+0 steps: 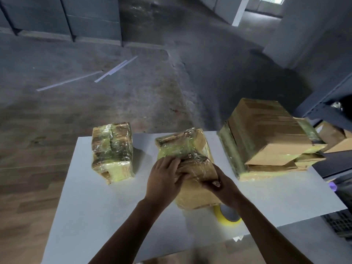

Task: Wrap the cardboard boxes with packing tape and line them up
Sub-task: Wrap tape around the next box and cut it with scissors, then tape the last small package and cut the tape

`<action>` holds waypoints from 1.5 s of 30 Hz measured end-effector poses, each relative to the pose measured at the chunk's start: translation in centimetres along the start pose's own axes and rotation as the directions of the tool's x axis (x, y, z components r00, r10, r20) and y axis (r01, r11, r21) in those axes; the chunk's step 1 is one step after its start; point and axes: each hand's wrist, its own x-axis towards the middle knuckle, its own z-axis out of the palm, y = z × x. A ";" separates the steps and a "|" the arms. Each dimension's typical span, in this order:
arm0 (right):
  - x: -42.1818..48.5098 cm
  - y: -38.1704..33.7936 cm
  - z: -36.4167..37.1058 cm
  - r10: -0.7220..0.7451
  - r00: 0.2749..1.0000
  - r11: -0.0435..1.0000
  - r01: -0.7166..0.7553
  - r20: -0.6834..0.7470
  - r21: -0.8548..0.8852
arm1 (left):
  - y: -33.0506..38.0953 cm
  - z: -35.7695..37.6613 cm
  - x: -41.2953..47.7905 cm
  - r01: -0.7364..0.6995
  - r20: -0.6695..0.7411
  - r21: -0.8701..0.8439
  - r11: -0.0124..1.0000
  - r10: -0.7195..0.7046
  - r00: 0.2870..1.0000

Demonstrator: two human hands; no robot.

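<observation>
1. Concrete floor (152, 88) stretches behind a white tabletop (99, 202) that carries everything.
2. A stack of boxes (266, 134), partly taped, fills the right end.
3. The middle box (190, 145) lies at the centre; its far half shines with tape, and its near half looks barer.
4. The left box (112, 149) stands fully wrapped.
5. The left hand (163, 180) curls over the middle box's top, and the right hand (222, 185) pinches its near right edge; both are clamped on it.
6. The tape roll (228, 216) lies by the box's near end.
7. Wrapping the middle box seems under way. The next move likely calls for taking up the roll and covering the near half.
</observation>
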 end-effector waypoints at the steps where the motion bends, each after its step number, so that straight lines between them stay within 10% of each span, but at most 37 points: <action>1: -0.2 0.2 0.1 0.016 1.000 1.000 -0.016 -0.017 0.011 | -0.2 0.0 -0.1 -0.017 0.004 -0.025 1.000 0.017 1.000; 8: -0.6 1.2 -0.4 0.145 0.986 0.978 -0.130 -0.081 0.162 | -3.1 -0.4 0.7 0.195 0.276 -0.339 0.920 -0.102 0.956; 23: 2.4 2.3 -3.8 0.026 1.000 0.983 -0.023 -0.016 0.182 | -3.2 2.0 7.2 0.247 0.334 -0.128 0.961 -0.193 0.923; 28: 4.8 3.2 -4.9 0.102 0.989 0.979 -0.081 -0.106 0.185 | -1.4 2.9 5.4 0.502 0.170 -0.469 0.727 -0.484 0.859; 32: 6.9 3.8 -5.8 0.168 0.971 0.969 -0.131 -0.168 0.208 | 0.7 5.0 3.3 0.709 0.485 -0.601 0.368 -0.537 0.690; 37: 9.2 3.4 -7.7 0.270 0.947 0.919 -0.201 -0.171 0.340 | 3.1 9.1 2.9 0.711 0.501 -0.345 0.613 -0.520 0.692; 41: 10.5 3.0 -9.9 0.146 0.973 0.962 -0.098 -0.176 0.257 | 3.2 10.6 6.8 0.822 0.433 -0.372 0.432 -0.702 0.565; 45: 10.8 3.8 -10.4 0.041 0.999 0.993 -0.043 -0.017 -0.110 | 2.7 12.1 10.1 0.816 0.370 -0.284 0.503 -0.728 0.578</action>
